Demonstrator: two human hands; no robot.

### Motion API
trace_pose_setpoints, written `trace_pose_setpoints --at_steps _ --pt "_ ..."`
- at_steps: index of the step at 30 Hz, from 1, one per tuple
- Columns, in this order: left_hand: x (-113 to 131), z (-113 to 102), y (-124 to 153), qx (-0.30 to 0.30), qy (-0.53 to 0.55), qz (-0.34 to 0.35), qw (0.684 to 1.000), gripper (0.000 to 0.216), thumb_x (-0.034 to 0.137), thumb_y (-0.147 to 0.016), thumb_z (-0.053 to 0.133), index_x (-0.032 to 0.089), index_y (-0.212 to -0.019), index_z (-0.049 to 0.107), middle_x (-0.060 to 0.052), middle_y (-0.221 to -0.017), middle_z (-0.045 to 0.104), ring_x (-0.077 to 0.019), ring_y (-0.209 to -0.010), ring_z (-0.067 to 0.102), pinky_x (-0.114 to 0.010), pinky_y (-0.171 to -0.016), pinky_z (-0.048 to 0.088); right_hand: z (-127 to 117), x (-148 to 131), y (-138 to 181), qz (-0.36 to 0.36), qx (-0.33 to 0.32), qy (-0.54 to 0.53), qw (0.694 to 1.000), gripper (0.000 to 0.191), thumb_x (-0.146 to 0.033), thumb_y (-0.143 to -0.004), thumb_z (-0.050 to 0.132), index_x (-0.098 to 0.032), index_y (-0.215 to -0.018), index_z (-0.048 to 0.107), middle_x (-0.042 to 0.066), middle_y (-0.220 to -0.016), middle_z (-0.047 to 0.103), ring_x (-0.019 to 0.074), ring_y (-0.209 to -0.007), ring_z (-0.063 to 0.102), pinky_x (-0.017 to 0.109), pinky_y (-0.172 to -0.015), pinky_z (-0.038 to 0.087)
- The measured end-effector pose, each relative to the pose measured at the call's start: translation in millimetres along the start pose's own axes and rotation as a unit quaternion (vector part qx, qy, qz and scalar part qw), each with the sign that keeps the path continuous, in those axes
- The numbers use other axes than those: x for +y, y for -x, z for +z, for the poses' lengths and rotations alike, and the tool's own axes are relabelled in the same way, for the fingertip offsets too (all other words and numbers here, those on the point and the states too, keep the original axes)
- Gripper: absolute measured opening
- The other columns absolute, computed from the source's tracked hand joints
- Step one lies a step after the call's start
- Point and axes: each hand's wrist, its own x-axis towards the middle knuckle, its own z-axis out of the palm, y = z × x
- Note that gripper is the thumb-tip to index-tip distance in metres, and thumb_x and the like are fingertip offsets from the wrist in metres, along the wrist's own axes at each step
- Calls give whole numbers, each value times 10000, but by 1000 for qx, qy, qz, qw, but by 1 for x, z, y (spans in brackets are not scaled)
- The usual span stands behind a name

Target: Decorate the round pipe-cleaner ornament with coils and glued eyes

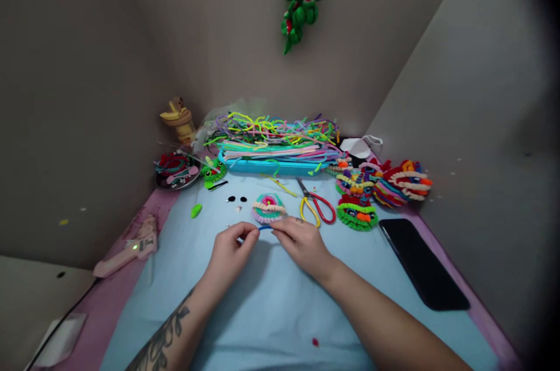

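Observation:
My left hand [231, 251] and my right hand [301, 242] rest on a light blue mat [271, 301], fingertips pinched on the two ends of a short blue pipe cleaner [265, 228] stretched between them. Just beyond my fingers lies a small round coiled pipe-cleaner piece [268, 208] in pink, green and purple. Two black eye pieces [237, 199] lie to its left. Scissors [315, 205] with one yellow and one red handle lie to its right.
A blue tray of several loose pipe cleaners [275, 146] stands at the back. Finished colourful pipe-cleaner figures [380, 184] sit at the right, a black phone [422, 263] near the right edge, a glue gun [131, 248] at the left, a dish of scraps [177, 171] back left.

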Motion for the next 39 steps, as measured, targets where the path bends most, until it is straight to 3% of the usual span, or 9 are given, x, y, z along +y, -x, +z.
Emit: trace_pose_setpoints --at_steps 5,9,12,15,22,29,32,35,39 --pt "-11 0 4 15 -37 108 993 199 260 -883 489 183 -867 672 -57 -837 681 -160 -755 607 -256 -671 472 -1 -2 1 4 -31 12 999 164 -168 -898 514 -213 -894 672 37 -807 702 160 -763 650 271 -739 503" --pt "-15 -11 3 -59 -91 152 982 231 218 -898 444 193 -831 664 -50 -823 675 -173 -818 601 -291 -766 468 -4 -1 -3 9 -92 -9 996 176 -156 -882 518 -218 -837 677 25 -778 693 160 -740 646 270 -704 494" --pt "-20 -26 -13 -90 -102 95 986 219 294 -885 474 198 -960 656 -51 -911 688 -167 -789 618 -255 -673 482 -6 1 -6 46 -53 -17 997 171 -160 -868 522 -227 -823 673 24 -801 696 172 -777 643 289 -730 490" --pt "-33 -40 -47 21 -200 10 979 266 328 -858 479 184 -1007 646 -75 -957 672 -198 -803 612 -306 -742 481 -7 2 -9 99 26 -29 994 150 -153 -845 534 -221 -807 662 30 -798 677 179 -781 628 281 -693 482" --pt "-62 -40 -112 21 -221 -11 975 83 261 -657 659 181 -673 647 -85 -809 619 -275 -889 581 -378 -847 429 -8 -2 -11 94 35 -34 994 152 -136 -844 528 -216 -790 646 30 -777 655 179 -771 613 277 -667 467" --pt "-28 -39 -95 46 -101 -2 994 232 379 -832 465 179 -792 575 -32 -785 623 -162 -731 583 -267 -678 467 -10 -5 -13 138 101 -51 984 119 -190 -833 550 -228 -766 641 21 -738 649 168 -674 588 270 -583 454" --pt "-2 -23 -75 -26 132 -24 991 260 406 -770 600 165 -864 576 -2 -694 621 -130 -603 573 -225 -550 457 -13 0 -13 193 170 -58 965 86 -236 -833 562 -230 -779 628 21 -734 633 172 -659 580 278 -582 464" --pt "10 1 -61 -80 267 -61 958 268 339 -703 681 143 -881 644 -26 -733 676 -138 -636 614 -248 -605 498 -13 6 -11 226 208 -62 950 65 -256 -840 560 -230 -823 617 28 -760 637 181 -679 589 291 -602 479" --pt "6 16 -53 -83 281 -62 954 244 297 -699 692 153 -895 704 -52 -826 719 -170 -729 661 -266 -664 527 -8 7 -9 229 178 -44 956 68 -233 -840 557 -232 -816 620 24 -751 639 170 -655 586 279 -574 470"
